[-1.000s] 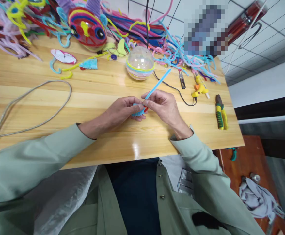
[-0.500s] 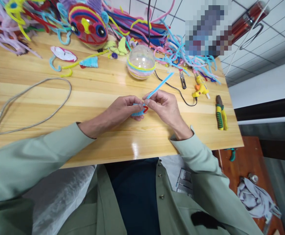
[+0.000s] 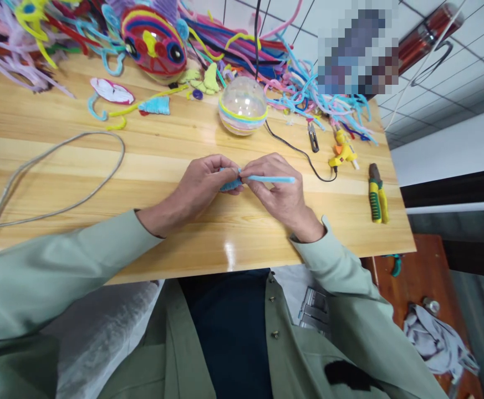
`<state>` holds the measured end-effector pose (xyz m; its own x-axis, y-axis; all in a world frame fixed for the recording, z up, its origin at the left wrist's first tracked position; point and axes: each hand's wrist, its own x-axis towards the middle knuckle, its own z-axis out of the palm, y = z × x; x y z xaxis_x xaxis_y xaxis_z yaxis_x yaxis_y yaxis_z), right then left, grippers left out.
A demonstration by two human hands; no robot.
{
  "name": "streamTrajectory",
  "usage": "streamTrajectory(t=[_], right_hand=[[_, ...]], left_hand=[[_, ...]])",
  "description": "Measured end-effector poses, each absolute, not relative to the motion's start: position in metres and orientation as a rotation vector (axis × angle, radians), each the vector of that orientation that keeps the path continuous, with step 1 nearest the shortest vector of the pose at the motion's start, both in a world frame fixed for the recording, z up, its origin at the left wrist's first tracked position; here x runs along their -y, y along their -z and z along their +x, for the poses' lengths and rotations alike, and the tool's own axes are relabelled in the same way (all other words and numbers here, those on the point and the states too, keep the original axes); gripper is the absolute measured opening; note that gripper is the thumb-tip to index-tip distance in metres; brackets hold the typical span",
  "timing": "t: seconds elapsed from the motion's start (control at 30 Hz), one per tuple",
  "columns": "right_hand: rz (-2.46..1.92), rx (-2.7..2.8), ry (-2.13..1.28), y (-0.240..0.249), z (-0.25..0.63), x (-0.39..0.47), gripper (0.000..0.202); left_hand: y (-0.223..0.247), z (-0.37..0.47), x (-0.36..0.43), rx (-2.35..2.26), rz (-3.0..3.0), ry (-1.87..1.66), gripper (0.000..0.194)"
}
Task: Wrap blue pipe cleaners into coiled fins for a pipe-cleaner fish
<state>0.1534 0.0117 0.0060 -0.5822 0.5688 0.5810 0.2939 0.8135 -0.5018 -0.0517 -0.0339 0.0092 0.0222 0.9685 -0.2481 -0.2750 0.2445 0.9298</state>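
Observation:
Between the thumb and fingers of my left hand (image 3: 210,176) is a small piece wrapped in blue pipe cleaner (image 3: 230,184); part of it is hidden by the fingers. My right hand (image 3: 277,185) is closed in a pinch on a light blue pipe cleaner (image 3: 273,179), whose free end points right across the hand. Both hands meet fingertip to fingertip above the wooden table (image 3: 195,244). Beyond them stands a clear plastic ball (image 3: 243,102) with yellow, blue and pink bands round its middle.
A red fish-like ball (image 3: 154,47) sits before heaped pipe cleaners (image 3: 242,50). Finished-looking blue (image 3: 156,105) and white-pink (image 3: 112,91) pieces lie left. Rightward are small snips (image 3: 313,138), a yellow glue gun (image 3: 342,153) with its cord, and pliers (image 3: 377,197). A grey cable (image 3: 119,152) loops at left.
The pipe cleaner's free end has swung down from pointing up and right to lying nearly level. My right hand has turned with it, and the red bit on the wrapped piece is now hidden.

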Motion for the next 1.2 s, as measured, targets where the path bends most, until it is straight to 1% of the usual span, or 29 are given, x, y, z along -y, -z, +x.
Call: streamTrajectory(t=[0.13, 0.27, 0.5, 0.67, 0.77, 0.9, 0.97, 1.03, 1.07, 1.2], right_hand=[[-0.612, 2.241, -0.349, -0.005, 0.155, -0.012, 0.016], [-0.632, 2.198, -0.369, -0.003, 0.158, -0.012, 0.016], [-0.635, 2.223, -0.415, 0.006, 0.159, -0.018, 0.018], [-0.655, 2.288, -0.408, 0.006, 0.16, -0.019, 0.021], [-0.617, 2.318, -0.379, 0.006, 0.16, -0.018, 0.021], [-0.518, 2.277, -0.355, 0.008, 0.158, -0.019, 0.024], [-0.546, 2.236, -0.433, 0.007, 0.157, -0.018, 0.022], [-0.647, 2.166, -0.579, 0.004, 0.155, -0.017, 0.017], [-0.713, 2.115, -0.669, 0.002, 0.154, -0.016, 0.017], [-0.98, 1.881, -1.07, -0.004, 0.145, -0.009, 0.043]], left_hand=[[-0.01, -0.052, 0.034, -1.043, 0.72, -1.219, 0.016], [-0.013, -0.052, 0.034, -1.0, 0.664, -1.226, 0.018], [-0.01, -0.054, 0.034, -1.022, 0.691, -1.227, 0.037], [-0.01, -0.054, 0.034, -0.988, 0.664, -1.233, 0.046], [-0.009, -0.053, 0.035, -0.974, 0.658, -1.223, 0.046], [-0.007, -0.053, 0.035, -0.995, 0.674, -1.231, 0.041], [-0.007, -0.053, 0.034, -1.033, 0.698, -1.258, 0.037], [-0.008, -0.054, 0.034, -1.094, 0.737, -1.297, 0.033], [-0.008, -0.054, 0.034, -1.126, 0.758, -1.314, 0.032], [-0.01, -0.054, 0.035, -1.222, 0.8, -1.32, 0.032]])
